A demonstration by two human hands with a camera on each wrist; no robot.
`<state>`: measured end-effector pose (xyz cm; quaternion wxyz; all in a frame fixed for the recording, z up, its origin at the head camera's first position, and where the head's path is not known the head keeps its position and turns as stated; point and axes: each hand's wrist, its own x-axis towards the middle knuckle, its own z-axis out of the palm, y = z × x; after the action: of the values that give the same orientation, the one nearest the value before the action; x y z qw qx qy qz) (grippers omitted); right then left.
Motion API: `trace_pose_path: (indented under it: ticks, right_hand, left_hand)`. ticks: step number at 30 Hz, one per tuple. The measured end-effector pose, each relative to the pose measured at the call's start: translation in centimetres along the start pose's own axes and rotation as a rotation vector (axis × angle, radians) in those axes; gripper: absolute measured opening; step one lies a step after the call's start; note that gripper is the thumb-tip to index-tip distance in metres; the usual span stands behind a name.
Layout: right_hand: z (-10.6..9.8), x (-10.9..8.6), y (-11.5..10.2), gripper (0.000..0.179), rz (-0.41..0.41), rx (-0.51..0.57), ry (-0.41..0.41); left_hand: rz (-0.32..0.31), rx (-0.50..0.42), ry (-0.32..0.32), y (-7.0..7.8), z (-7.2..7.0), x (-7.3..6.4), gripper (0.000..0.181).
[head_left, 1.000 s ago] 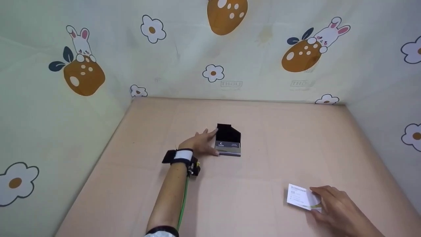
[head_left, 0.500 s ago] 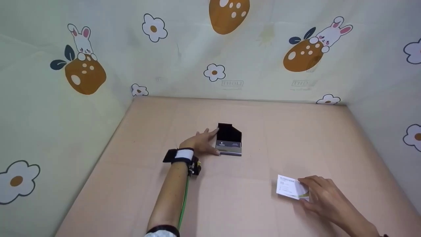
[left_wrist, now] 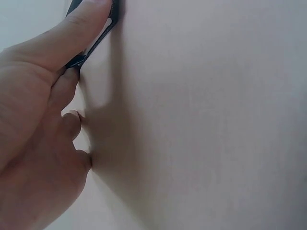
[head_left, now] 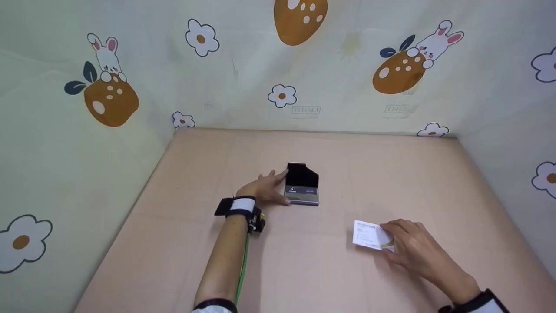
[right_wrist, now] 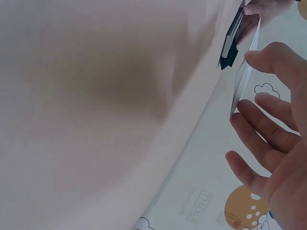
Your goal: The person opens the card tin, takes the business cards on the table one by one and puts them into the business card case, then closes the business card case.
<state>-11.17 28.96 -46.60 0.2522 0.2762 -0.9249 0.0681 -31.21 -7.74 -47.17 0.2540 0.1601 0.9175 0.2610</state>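
A card case lies near the middle of the table with its black lid folded back and its grey, printed front part toward me. At its left side my left hand grips it, index finger at the upper edge and thumb at the lower corner. The left wrist view shows only a dark edge of the case past the thumb. Lower right, my right hand pinches white business cards by their right end. In the right wrist view, thumb and fingertips hold the cards edge-on, apart from the case.
A pinkish-beige cover spreads over the table. Pale cloth walls with rabbits, flowers and orange fruit stand at the back and both sides. A green cable runs along the left forearm from the wrist camera.
My right hand has moved left and away from me with the cards, nearer the case, bringing its wrist strap into view. The left hand and the case have stayed in place.
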Motion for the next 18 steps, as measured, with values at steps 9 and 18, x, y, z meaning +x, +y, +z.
trace_pose_path:
  ticks: [9, 18]
  right_hand:
    - [1.1, 1.5, -0.4, 0.057, -0.011, 0.007, 0.000]
    - [2.1, 3.3, -1.1, 0.056, 0.011, 0.020, -0.031]
  left_hand:
    - [-0.001, 0.010, -0.009, -0.1, 0.0, 0.2, 0.103]
    - [-0.010, -0.007, -0.001, -0.3, 0.0, 0.3, 0.103]
